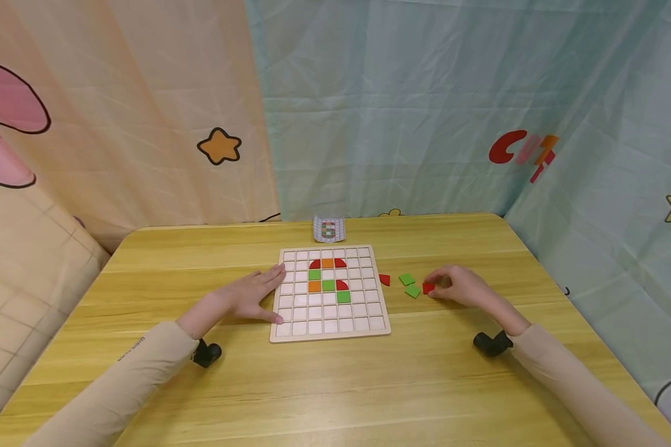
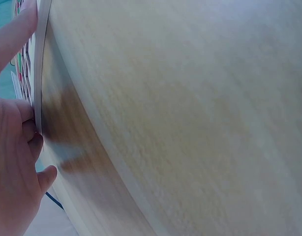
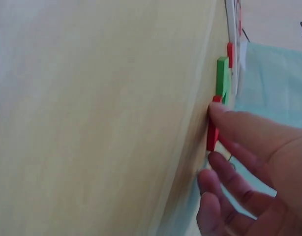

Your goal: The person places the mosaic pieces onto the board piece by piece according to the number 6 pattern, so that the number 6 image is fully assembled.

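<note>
Head view: we see right hand point(image 1: 460, 287) pinching red tile point(image 1: 428, 288) between thumb and fingertip, at table point(image 1: 330, 382), right of grid board point(image 1: 330, 339), just beside two green tiles point(image 1: 412, 291). Fingers partly hide red tile; we cannot tell its long axis here. Left hand point(image 1: 253, 294), digits spread apart, touches board's left edge.

Left wrist view: we see digits against board's rim.

Right wrist view: we see red tile edge-on, long axis near vertical in frame, upper end toward green tiles.

We see soft, even light, pale glare on the tabletop point(image 1: 324, 397), hazy wrist views, brown shadow beside the left hand point(image 2: 14, 157).
</note>
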`<state>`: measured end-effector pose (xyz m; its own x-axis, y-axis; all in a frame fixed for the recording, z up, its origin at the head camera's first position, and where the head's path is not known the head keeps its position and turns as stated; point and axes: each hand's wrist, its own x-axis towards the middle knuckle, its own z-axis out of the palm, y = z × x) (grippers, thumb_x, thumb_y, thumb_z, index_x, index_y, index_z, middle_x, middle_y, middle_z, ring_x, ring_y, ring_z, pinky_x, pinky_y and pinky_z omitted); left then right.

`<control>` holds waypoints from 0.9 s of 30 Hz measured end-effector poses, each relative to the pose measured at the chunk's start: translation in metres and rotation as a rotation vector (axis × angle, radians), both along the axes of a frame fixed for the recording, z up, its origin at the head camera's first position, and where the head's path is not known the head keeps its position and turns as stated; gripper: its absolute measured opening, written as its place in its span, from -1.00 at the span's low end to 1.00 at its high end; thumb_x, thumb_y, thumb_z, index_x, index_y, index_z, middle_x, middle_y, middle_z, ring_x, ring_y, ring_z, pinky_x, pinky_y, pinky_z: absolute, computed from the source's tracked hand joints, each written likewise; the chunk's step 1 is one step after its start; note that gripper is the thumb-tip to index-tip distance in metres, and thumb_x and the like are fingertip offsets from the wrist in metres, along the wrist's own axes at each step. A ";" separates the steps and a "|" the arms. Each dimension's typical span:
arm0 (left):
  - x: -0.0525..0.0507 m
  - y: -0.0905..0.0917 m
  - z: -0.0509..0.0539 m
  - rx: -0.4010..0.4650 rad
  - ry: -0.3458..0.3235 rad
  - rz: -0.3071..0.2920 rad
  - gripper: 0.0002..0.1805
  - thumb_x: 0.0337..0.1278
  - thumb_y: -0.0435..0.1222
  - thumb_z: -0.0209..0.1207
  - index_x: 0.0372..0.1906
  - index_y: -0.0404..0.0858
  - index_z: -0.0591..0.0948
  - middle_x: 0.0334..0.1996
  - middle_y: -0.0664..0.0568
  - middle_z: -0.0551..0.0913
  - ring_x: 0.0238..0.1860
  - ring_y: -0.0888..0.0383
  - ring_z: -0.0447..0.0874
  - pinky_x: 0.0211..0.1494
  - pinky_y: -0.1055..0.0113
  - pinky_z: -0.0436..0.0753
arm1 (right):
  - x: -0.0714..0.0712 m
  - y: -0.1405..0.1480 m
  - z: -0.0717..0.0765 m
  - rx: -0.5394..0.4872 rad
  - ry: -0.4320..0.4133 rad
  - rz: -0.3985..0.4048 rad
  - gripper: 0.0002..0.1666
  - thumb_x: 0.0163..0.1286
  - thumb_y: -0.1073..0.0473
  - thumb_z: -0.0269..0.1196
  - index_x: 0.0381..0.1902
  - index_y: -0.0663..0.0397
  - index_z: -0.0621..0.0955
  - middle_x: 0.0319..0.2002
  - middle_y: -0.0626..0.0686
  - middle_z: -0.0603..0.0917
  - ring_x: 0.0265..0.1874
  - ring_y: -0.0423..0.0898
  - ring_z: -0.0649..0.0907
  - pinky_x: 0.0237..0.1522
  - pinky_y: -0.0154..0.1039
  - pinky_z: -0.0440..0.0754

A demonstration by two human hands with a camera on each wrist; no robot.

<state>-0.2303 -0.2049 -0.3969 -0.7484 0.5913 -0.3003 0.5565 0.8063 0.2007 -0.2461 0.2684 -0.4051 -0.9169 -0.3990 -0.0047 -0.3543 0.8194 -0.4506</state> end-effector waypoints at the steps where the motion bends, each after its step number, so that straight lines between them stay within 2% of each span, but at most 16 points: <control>1: 0.000 0.000 0.000 0.000 0.000 0.000 0.19 0.05 0.34 0.09 0.52 -0.33 -0.11 0.56 -0.16 -0.22 0.56 -0.09 -0.20 0.55 -0.09 -0.02 | -0.001 0.001 0.000 -0.006 -0.006 0.005 -0.67 0.16 0.10 0.41 -0.12 0.08 0.72 -0.18 0.06 0.73 -0.35 -0.15 0.55 -0.30 -0.27 0.48; 5: 0.000 0.000 0.000 0.002 0.000 0.000 0.19 0.05 0.34 0.10 0.52 -0.33 -0.12 0.56 -0.16 -0.23 0.56 -0.08 -0.21 0.55 -0.08 -0.01 | -0.005 0.005 -0.004 -0.008 -0.001 0.017 -0.67 0.16 0.06 0.41 -0.13 0.06 0.72 -0.20 0.04 0.73 -0.42 -0.21 0.51 -0.37 -0.33 0.45; 13: -0.001 0.000 -0.001 0.001 -0.004 0.003 0.20 0.04 0.35 0.09 0.53 -0.32 -0.12 0.56 -0.15 -0.23 0.56 -0.07 -0.21 0.55 -0.09 -0.01 | -0.004 0.006 -0.002 0.047 0.076 0.035 -0.71 0.14 -0.02 0.42 -0.23 -0.02 0.73 -0.36 -0.09 0.71 -0.54 -0.28 0.47 -0.47 -0.36 0.42; 22: -0.001 0.000 -0.001 0.002 -0.005 0.005 0.19 0.05 0.34 0.10 0.52 -0.33 -0.12 0.56 -0.15 -0.23 0.56 -0.08 -0.21 0.55 -0.08 -0.01 | -0.003 -0.001 0.004 0.053 0.061 -0.022 -0.68 0.11 -0.05 0.43 -0.22 -0.04 0.74 -0.41 -0.11 0.71 -0.58 -0.26 0.51 -0.51 -0.34 0.44; 27: 0.000 0.000 -0.002 0.015 -0.003 0.007 0.18 0.06 0.32 0.11 0.52 -0.33 -0.11 0.56 -0.16 -0.22 0.56 -0.08 -0.20 0.55 -0.08 0.00 | -0.002 -0.010 0.009 0.051 0.061 -0.016 -0.68 0.10 -0.08 0.44 -0.22 -0.08 0.74 -0.48 -0.16 0.68 -0.64 -0.24 0.47 -0.60 -0.35 0.38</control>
<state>-0.2307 -0.2046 -0.3985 -0.7513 0.5909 -0.2938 0.5504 0.8067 0.2149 -0.2476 0.2588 -0.3961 -0.9224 -0.3851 0.0310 -0.3664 0.8465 -0.3862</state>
